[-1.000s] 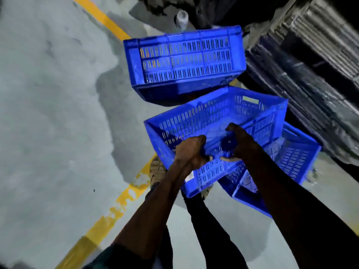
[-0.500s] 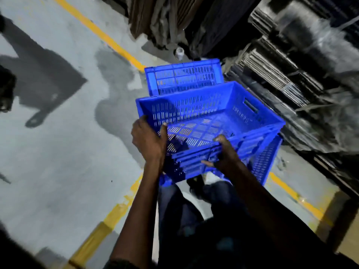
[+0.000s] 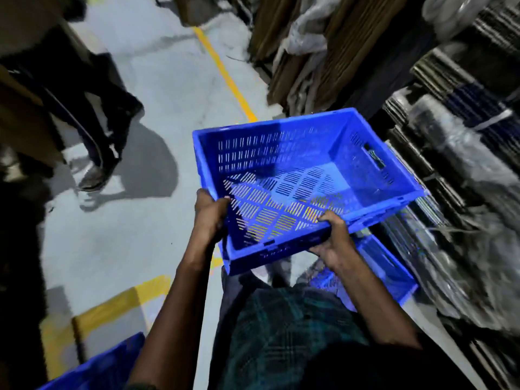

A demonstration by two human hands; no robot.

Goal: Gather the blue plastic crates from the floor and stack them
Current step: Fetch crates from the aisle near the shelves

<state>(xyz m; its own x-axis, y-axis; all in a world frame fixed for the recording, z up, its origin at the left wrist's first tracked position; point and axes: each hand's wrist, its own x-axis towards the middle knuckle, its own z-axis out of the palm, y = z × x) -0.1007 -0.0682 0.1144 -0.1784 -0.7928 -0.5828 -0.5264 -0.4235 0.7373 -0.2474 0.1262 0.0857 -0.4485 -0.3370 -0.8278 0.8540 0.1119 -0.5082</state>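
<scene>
Lifted clear of the floor since the earlier frames, the held blue crate [image 3: 304, 190] now rides at about waist height in front of the person, its open top facing up and its slotted base showing the floor through it; the view has swung too, so that the tipped crate seen a second ago is out of sight and another person's legs [image 3: 92, 114] stand to the left on the grey floor [image 3: 157, 88] beside the yellow line [image 3: 225, 77]. As for progress, one crate is in hand and not yet set down anywhere; a second blue crate [image 3: 385, 274] sits on the floor just under and to the right of it, and the corner of a third crate [image 3: 107, 364] shows at the bottom left — so the gathering looks to be underway, with stacking of this one still to do. I would judge the carried crate is meant for one of those two, but which I cannot tell. Both arms reach forward, elbows bent. The left hand [image 3: 211, 218] wraps the near left corner, thumb over the rim and fingers curled outside the wall. The right hand [image 3: 332, 240] clamps the near rim further right — thumb on top, fingers underneath. Wrapped stock [image 3: 455, 170] lines the right side, close to the crate's far wall.
</scene>
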